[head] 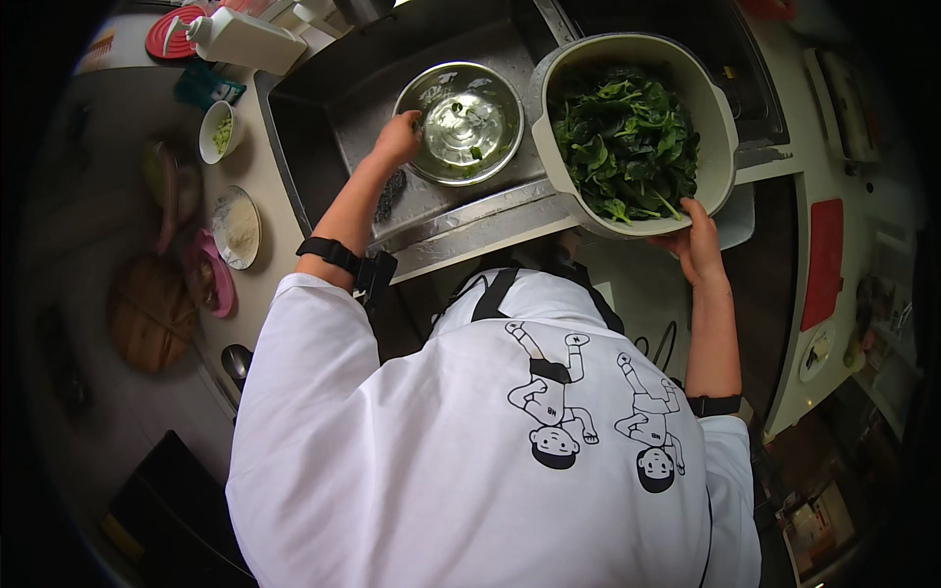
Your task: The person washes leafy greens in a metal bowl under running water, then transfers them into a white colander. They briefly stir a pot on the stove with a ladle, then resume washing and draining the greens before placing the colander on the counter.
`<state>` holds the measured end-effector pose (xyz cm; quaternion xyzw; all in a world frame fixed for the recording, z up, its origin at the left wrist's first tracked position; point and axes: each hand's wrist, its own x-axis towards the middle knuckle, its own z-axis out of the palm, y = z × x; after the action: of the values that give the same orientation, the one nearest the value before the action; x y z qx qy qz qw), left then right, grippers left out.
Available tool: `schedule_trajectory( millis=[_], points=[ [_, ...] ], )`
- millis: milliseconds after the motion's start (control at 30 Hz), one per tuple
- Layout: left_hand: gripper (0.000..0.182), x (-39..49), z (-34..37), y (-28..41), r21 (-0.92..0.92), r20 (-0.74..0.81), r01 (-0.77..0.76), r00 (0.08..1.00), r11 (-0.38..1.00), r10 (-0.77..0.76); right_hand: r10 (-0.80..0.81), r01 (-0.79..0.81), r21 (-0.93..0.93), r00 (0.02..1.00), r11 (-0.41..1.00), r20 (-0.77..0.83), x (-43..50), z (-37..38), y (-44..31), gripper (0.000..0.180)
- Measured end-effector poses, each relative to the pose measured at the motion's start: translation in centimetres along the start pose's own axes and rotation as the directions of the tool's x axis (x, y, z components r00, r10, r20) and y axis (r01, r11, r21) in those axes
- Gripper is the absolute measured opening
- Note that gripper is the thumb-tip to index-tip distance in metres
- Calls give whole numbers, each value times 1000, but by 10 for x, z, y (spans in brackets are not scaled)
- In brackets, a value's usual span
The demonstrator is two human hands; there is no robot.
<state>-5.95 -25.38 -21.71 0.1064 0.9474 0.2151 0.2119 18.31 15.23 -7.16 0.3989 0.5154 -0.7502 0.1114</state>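
Observation:
My left hand (pixel 399 138) grips the left rim of a round stainless steel bowl (pixel 507 158) in the sink. A few small green leaf bits lie in the bowl, which looks to hold some water. My right hand (pixel 695 239) holds the near right rim of a cream-coloured pot (pixel 717 158), its thumb over the edge and its fingers underneath. Dark green leafy vegetables (pixel 625 143), spinach-like, heap inside the pot. The pot is tilted towards me over the sink's right side. Whether anything supports it from below is hidden.
The metal sink (pixel 345 117) has a dark scouring pad (pixel 390 195) near its front. To the left stand a white pump bottle (pixel 250 40), a bowl of chopped green pieces (pixel 220 136) and a bowl of whitish powder (pixel 239 228). A red board (pixel 822 264) lies far right.

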Motion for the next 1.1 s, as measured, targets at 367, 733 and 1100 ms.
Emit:
schedule_trajectory(
  millis=[367, 733, 1100],
  points=[
    [45, 23, 15, 27, 66, -51, -171, 983, 983, 175, 1, 3, 35, 992, 999, -125, 3, 0, 7, 40],
    [35, 126, 53, 69, -36, 407, -440, 814, 897, 415, 31, -16, 74, 977, 997, -212, 2, -2, 9, 32],
    [34, 79, 67, 58, -143, 791, 2, 602, 990, 113, 32, -20, 58, 975, 998, -219, 4, -3, 10, 36]
  ],
)
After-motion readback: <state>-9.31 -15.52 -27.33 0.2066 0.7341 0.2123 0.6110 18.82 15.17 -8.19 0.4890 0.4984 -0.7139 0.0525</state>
